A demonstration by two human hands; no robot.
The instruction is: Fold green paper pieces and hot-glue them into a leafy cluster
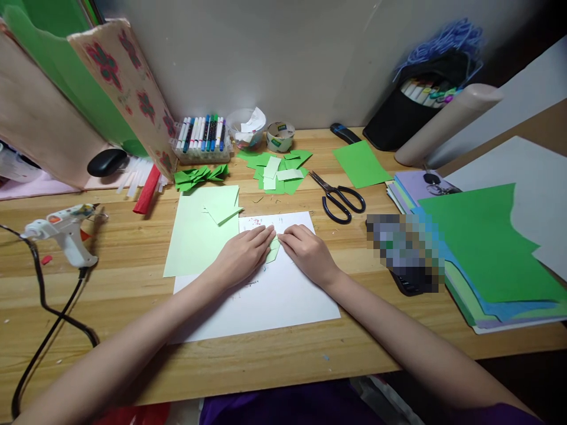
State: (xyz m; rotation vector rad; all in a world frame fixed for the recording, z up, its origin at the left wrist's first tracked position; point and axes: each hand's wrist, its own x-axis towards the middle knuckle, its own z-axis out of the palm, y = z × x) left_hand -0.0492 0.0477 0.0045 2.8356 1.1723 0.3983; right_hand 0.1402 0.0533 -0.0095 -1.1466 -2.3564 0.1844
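Note:
A small folded piece of light green paper (274,252) lies between my hands on a white sheet (292,304), mostly covered by them. My left hand (244,255) rests flat over its left part, fingers stretched out and pressing down. At its upper right edge, my right hand (310,255) has its fingers curled and pinched on the paper. Left of the hands, a larger light green sheet (190,236) overlaps the white sheet and carries another folded light green piece (228,216).
Black-handled scissors (339,198) lie beyond my right hand, near stacked green paper pieces (283,174) and folded green pieces (201,177). A glue gun (71,233) with its cable is at left. Coloured paper (491,248) is piled at right, beside a blurred object (403,251).

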